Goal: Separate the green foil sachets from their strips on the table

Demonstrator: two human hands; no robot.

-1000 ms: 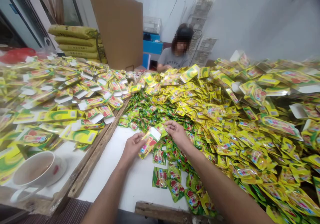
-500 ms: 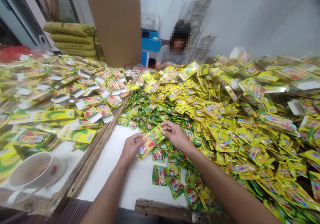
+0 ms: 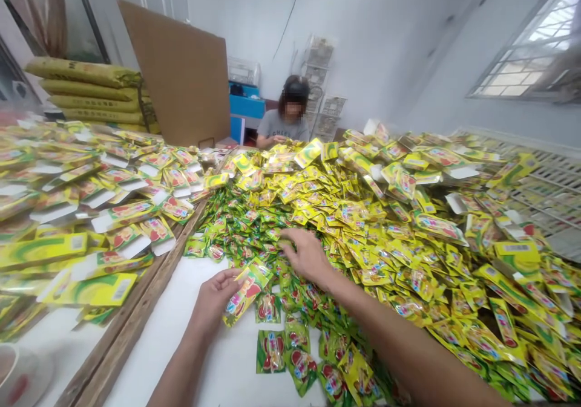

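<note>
My left hand (image 3: 221, 295) is closed on the lower left side of a flat yellow-green carton (image 3: 249, 292) printed with red fruit, tilted above the white tabletop (image 3: 181, 346). My right hand (image 3: 306, 254) is over the heap of small green packets (image 3: 236, 221), its thumb and fingers apart; nothing shows between them. Whether its fingertips touch a packet I cannot tell. Several loose green packets (image 3: 271, 351) lie on the white surface below the carton, to the left of my right forearm.
Yellow packets (image 3: 336, 207) are heaped behind and to the right. Past a wooden strip (image 3: 149, 292), yellow cartons (image 3: 95, 286) with white flaps cover the left side. A cup (image 3: 13, 371) stands at lower left. A person (image 3: 285, 126) sits opposite, near a cardboard sheet (image 3: 181, 86).
My right hand has let go of the carton and moved away from it to the green packets. My left hand keeps the carton. The camera view has swung to the right.
</note>
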